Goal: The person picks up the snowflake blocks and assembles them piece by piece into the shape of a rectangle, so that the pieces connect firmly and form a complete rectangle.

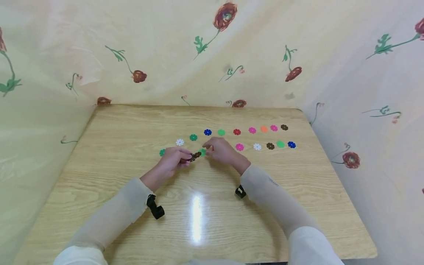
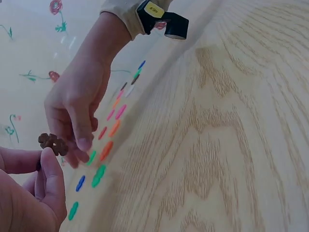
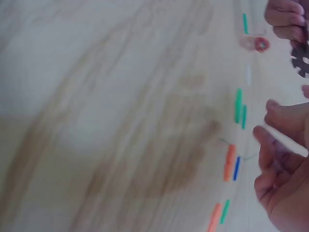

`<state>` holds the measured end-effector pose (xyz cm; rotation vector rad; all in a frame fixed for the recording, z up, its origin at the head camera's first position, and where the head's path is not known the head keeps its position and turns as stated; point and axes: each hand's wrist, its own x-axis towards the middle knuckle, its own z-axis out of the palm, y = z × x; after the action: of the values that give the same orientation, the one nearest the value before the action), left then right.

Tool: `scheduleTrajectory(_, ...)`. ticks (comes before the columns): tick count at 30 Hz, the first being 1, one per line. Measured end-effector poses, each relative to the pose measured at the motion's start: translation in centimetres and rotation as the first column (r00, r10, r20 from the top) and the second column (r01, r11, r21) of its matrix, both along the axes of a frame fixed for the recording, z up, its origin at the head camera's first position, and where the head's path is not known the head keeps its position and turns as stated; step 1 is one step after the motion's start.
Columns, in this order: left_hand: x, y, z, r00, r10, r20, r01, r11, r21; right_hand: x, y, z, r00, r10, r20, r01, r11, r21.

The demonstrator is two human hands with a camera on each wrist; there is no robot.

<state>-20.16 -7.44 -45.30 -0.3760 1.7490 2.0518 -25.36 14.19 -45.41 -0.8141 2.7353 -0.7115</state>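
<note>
Between thumb and fingers my left hand [image 1: 175,158] pinches brown flower-shaped discs [image 1: 196,155]; one sticks out past the fingertips, and how many lie behind it cannot be told. In the left wrist view the brown disc [image 2: 52,144] is held above the table. Just to the right hovers my right hand [image 1: 221,150], fingers bent loosely. Its thumb and forefinger stand apart in the right wrist view, with nothing seen between them. A light green disc [image 1: 203,152] lies on the table between the hands. Beside the left hand a teal disc [image 1: 162,152] is partly covered.
Two rows of coloured flower discs cross the wooden table [image 1: 132,125]. A white disc [image 1: 180,142] and a blue disc [image 1: 207,132] belong to the back row; a pink disc [image 1: 239,147] lies in the front one. Flower-printed sheeting [image 1: 172,48] surrounds the table's back and sides.
</note>
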Motion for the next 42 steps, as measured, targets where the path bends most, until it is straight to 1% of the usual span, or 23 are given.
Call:
scheduleTrajectory(2,0.1,-0.2,-0.1,1.000,-0.001,0.010,0.001,1.000,-0.004,-0.4,-0.5,-0.6,1.000,0.024,0.005,-0.025,0.994,0.111)
scheduleTrajectory(5,0.3,-0.6,-0.2,0.999,-0.021,0.026,0.021,1.000,0.000,-0.5,-1.1,-1.1,0.999,0.047,0.002,-0.046,0.974,0.220)
scheduleTrajectory(7,0.4,-0.7,-0.2,0.999,-0.038,0.036,0.038,0.999,0.003,-0.4,-1.4,-1.2,0.999,0.034,0.008,-0.035,0.970,0.242)
scheduleTrajectory(10,0.6,-1.0,-0.2,0.998,-0.054,0.039,0.054,0.999,0.008,-0.2,-1.6,-1.1,0.999,-0.009,0.039,0.000,0.976,0.219)
scheduleTrajectory(13,0.6,-1.3,-0.2,0.998,-0.052,0.035,0.052,0.999,0.012,-0.1,-1.6,-0.9,0.996,-0.045,0.081,0.032,0.987,0.157)
scheduleTrajectory(15,0.5,-1.4,-0.2,0.999,-0.045,0.029,0.044,0.999,0.027,0.1,-1.5,-0.8,0.993,-0.065,0.102,0.055,0.994,0.098)
scheduleTrajectory(18,0.3,-1.5,-0.2,0.999,-0.033,0.023,0.032,0.999,0.042,0.5,-1.3,-0.7,0.985,-0.101,0.138,0.106,0.994,-0.032)
scheduleTrajectory(20,0.2,-1.6,-0.2,0.999,-0.029,0.022,0.028,0.999,0.045,0.8,-1.1,-0.6,0.976,-0.127,0.176,0.151,0.979,-0.135)
scheduleTrajectory(23,0.2,-1.6,0.0,0.999,-0.036,0.020,0.036,0.999,0.031,1.2,-0.8,-0.4,0.962,-0.152,0.227,0.211,0.940,-0.268)
scheduleTrajectory(25,0.2,-1.6,0.1,0.999,-0.043,0.018,0.043,0.999,0.024,1.3,-0.7,-0.3,0.954,-0.159,0.255,0.240,0.915,-0.325)
scheduleTrajectory(27,0.3,-1.6,0.2,0.999,-0.051,0.015,0.051,0.999,0.018,1.5,-0.5,-0.3,0.946,-0.160,0.283,0.259,0.896,-0.361)
scheduleTrajectory(30,0.2,-1.6,0.3,0.998,-0.062,0.010,0.062,0.998,0.012,1.6,-0.3,-0.5,0.924,-0.152,0.351,0.294,0.868,-0.399)
scheduleTrajectory(35,0.2,-1.6,0.5,0.997,-0.083,-0.002,0.083,0.997,-0.004,1.8,0.1,-0.4,0.877,-0.131,0.462,0.356,0.823,-0.443)
scheduleTrajectory(37,0.1,-1.6,0.5,0.996,-0.088,-0.004,0.088,0.996,-0.007,2.0,0.2,-0.1,0.864,-0.125,0.488,0.372,0.811,-0.452)
scheduleTrajectory(39,0.1,-1.6,0.5,0.996,-0.092,-0.006,0.092,0.996,-0.007,2.2,0.1,0.2,0.855,-0.111,0.506,0.376,0.806,-0.458)
scheduleTrajectory(42,0.2,-1.6,0.3,0.994,-0.104,-0.014,0.104,0.995,-0.012,2.4,0.0,0.3,0.850,-0.088,0.520,0.369,0.803,-0.468)
